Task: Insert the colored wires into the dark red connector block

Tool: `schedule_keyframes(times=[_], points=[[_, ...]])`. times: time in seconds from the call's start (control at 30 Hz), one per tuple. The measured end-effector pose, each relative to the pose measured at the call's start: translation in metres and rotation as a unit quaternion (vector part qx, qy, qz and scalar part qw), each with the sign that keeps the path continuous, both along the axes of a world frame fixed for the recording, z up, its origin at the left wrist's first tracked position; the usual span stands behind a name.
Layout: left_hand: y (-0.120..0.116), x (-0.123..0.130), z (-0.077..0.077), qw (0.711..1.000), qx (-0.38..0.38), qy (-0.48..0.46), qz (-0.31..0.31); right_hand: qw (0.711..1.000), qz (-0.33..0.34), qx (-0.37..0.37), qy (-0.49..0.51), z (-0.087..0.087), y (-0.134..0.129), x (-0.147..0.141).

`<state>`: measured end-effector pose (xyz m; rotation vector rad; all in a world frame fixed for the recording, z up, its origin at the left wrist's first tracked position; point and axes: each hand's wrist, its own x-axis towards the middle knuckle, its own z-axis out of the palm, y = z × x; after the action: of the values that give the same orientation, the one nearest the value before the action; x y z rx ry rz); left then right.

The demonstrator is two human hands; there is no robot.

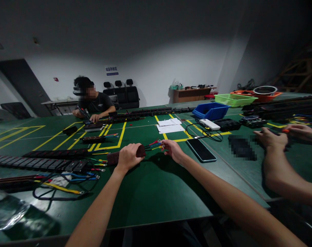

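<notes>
My left hand is wrapped round a dark reddish-brown bar-shaped part, held just above the green table. From the part's right end run red, blue and yellow-green wires tipped with metal ring terminals. My right hand has its fingers closed around the terminal ends of these wires; the exact grip is small and partly hidden. To the right of that hand a phone lies on the table. Left of my left hand lie long black segmented bars with coloured wires and ring terminals.
A clear plastic bottle lies at the near left, by a looped black cable. Papers, a white power bank and a blue bin stand farther back. A co-worker's hands work at the right; another person sits opposite.
</notes>
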<state>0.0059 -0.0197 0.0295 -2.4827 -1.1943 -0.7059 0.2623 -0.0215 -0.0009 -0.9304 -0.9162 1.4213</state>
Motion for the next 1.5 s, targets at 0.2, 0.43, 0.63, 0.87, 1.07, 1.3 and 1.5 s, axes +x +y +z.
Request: schedule_keyframes(times=[0.2, 0.43, 0.63, 0.87, 1.07, 1.3, 1.5], points=[[0.0, 0.0, -0.001, 1.0, 0.005, 0.002, -0.005, 0.999, 0.004, -0.004, -0.042, -0.004, 0.002, 0.002], [0.0, 0.0, -0.001, 1.0, 0.001, 0.005, -0.01, 0.999, 0.004, -0.03, -0.02, -0.004, 0.003, 0.002], [0.0, 0.0, 0.0, 1.0, 0.0, 0.005, -0.008, 0.998, 0.035, -0.043, -0.008, 0.004, -0.003, 0.003], [0.0, 0.0, 0.0, 1.0, 0.004, 0.002, -0.004, 0.998, 0.044, -0.046, 0.007, 0.004, -0.005, 0.001], [-0.001, 0.0, 0.001, 1.0, 0.005, -0.006, -0.007, 0.999, 0.026, -0.024, -0.01, -0.001, -0.001, 0.003], [0.003, -0.001, -0.002, 1.0, 0.0, -0.006, -0.002, 0.999, 0.008, 0.01, -0.033, 0.004, -0.002, 0.002], [0.005, 0.0, -0.005, 1.0, -0.016, 0.018, -0.016, 0.929, -0.08, 0.161, -0.323, -0.004, 0.005, 0.01]])
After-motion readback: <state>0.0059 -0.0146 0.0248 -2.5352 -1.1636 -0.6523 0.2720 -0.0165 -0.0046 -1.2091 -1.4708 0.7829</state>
